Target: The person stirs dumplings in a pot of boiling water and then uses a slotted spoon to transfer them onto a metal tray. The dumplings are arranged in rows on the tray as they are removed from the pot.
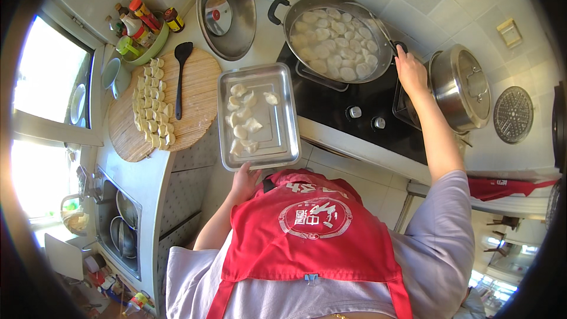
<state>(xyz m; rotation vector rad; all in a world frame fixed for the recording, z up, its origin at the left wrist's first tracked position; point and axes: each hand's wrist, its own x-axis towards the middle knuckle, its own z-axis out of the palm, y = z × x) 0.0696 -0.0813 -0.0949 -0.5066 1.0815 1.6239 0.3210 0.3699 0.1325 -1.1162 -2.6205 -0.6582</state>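
My left hand (245, 182) grips the near edge of a rectangular stainless steel tray (283, 141). Several uncooked dumplings (241, 117) lie on the tray, mostly on its left half. My right hand (413, 71) is around the dark handle end of a metal ladle or skimmer (380, 24), beside the wok's right handle. The utensil's head is hidden in the wok. Many dumplings float in water in the two-handled wok (287, 31), which sits on the black gas stove (328, 102).
Left of the tray, rows of dumplings (153, 106) and a black spatula (179, 84) rest on a round wooden board (199, 84). A wok lid (241, 13) leans behind. A lidded steel pot (452, 93) stands right. Seasoning bottles (141, 22) and a sink (104, 221) are at left.
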